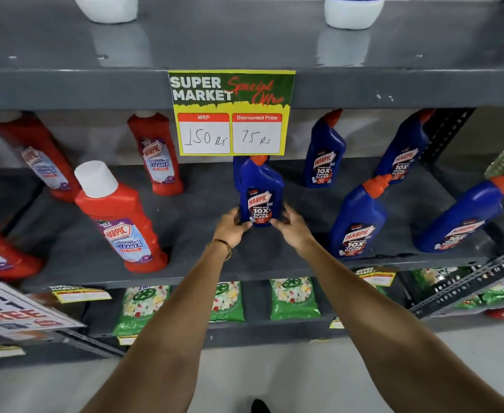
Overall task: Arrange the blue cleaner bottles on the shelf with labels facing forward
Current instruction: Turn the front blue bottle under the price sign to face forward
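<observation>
A blue cleaner bottle (259, 186) with a red cap stands upright in the middle of the grey shelf (203, 263), label facing me. My left hand (233, 226) grips its lower left side and my right hand (289, 223) grips its lower right side. Several more blue bottles stand to the right with labels forward: one at the back (324, 150), one at the far back right (403, 150), one at the front (359, 219) and one at the far right front (465, 216).
Red bathroom cleaner bottles (119, 216) fill the left half of the shelf. A yellow price sign (231, 113) hangs from the shelf above, over the held bottle's cap. Green packets (294, 299) lie on the lower shelf. White bottles (353, 10) stand on the top shelf.
</observation>
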Demonstrator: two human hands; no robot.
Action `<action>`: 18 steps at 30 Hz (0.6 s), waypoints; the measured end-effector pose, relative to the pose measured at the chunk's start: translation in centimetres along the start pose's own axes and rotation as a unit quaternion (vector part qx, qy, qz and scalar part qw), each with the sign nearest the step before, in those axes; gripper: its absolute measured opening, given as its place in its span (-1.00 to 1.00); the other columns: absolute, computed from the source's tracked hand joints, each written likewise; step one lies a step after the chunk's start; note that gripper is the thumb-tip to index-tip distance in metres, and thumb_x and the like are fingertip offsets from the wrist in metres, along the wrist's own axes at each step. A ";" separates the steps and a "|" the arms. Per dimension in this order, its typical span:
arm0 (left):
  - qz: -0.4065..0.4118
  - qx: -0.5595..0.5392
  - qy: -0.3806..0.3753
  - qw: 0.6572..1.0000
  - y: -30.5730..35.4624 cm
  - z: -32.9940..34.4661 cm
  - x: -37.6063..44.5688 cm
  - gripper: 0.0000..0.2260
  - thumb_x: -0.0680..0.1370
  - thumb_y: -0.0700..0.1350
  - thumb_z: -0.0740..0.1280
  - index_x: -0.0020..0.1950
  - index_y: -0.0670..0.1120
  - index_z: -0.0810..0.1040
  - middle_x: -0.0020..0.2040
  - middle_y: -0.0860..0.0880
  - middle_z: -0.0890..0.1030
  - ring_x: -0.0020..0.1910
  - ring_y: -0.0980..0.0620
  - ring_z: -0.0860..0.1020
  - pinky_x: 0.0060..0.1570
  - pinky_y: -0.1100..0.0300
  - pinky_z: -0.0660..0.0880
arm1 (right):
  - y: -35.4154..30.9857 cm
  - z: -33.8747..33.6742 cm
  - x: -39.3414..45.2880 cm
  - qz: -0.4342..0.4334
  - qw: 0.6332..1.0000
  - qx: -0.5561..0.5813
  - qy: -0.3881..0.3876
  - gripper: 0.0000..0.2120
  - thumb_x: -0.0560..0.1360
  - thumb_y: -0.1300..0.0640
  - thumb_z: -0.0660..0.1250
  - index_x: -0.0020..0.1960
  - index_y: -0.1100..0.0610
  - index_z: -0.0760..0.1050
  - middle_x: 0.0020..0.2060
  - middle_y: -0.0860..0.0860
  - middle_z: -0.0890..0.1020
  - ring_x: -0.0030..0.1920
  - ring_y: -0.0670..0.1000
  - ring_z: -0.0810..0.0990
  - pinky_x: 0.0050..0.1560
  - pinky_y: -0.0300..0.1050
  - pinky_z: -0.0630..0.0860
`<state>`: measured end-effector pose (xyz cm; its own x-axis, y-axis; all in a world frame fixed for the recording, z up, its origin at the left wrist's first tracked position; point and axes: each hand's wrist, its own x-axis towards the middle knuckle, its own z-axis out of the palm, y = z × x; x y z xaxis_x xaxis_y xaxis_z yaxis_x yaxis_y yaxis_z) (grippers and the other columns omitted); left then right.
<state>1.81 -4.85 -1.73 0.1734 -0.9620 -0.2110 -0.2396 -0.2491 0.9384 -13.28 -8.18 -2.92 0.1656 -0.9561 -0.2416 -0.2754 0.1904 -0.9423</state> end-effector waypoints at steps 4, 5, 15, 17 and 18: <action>-0.009 0.004 0.013 1.000 -0.1 0.1 0.6 -0.58 0.51 -0.33 0.24 0.37 -0.20 0.30 0.33 -0.18 0.46 0.29 -0.07 0.42 0.17 0.19 0.34 | 0.1 0.3 0.3 0.005 1.000 0.028 -0.003 -0.46 0.54 0.26 0.22 0.47 0.14 0.13 0.39 0.13 0.40 0.39 0.07 0.37 0.32 -0.10 0.30; -0.011 0.002 0.020 1.000 -0.1 0.1 0.6 -0.59 0.52 -0.32 0.24 0.36 -0.19 0.31 0.33 -0.18 0.46 0.28 -0.07 0.42 0.18 0.17 0.35 | 0.0 0.3 0.3 0.005 1.000 0.028 -0.001 -0.47 0.55 0.25 0.21 0.47 0.14 0.13 0.39 0.13 0.41 0.38 0.07 0.37 0.30 -0.13 0.31; 0.003 0.035 0.076 0.996 -1.1 0.2 -2.1 -0.61 0.48 -0.14 0.35 0.27 -0.20 0.41 0.26 -0.20 0.53 0.23 -0.11 0.48 0.22 0.06 0.40 | 0.8 0.0 -2.3 0.004 0.999 -0.032 0.000 -0.45 0.53 0.19 0.26 0.47 0.13 0.14 0.38 0.16 0.41 0.37 0.09 0.39 0.39 -0.01 0.32; 0.006 0.045 0.082 0.996 -1.2 0.1 -2.9 -0.60 0.47 -0.13 0.36 0.27 -0.21 0.41 0.26 -0.20 0.53 0.23 -0.13 0.48 0.19 0.09 0.40 | 1.1 0.1 -3.1 0.002 0.999 -0.038 0.007 -0.45 0.52 0.18 0.27 0.46 0.13 0.17 0.37 0.17 0.43 0.36 0.09 0.40 0.39 0.04 0.34; 0.007 0.050 0.082 0.995 -1.3 0.1 -3.3 -0.61 0.47 -0.12 0.36 0.26 -0.21 0.42 0.25 -0.20 0.53 0.23 -0.13 0.49 0.17 0.10 0.40 | 1.2 0.1 -3.5 0.001 0.999 -0.042 0.011 -0.46 0.52 0.18 0.27 0.45 0.13 0.19 0.36 0.17 0.44 0.35 0.10 0.41 0.38 0.05 0.35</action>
<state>1.48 -1.34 -2.25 0.3211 -0.9362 -0.1433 -0.3362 -0.2541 0.9069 -14.07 -4.54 -3.22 0.1440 -0.9607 -0.2372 -0.3540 0.1738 -0.9189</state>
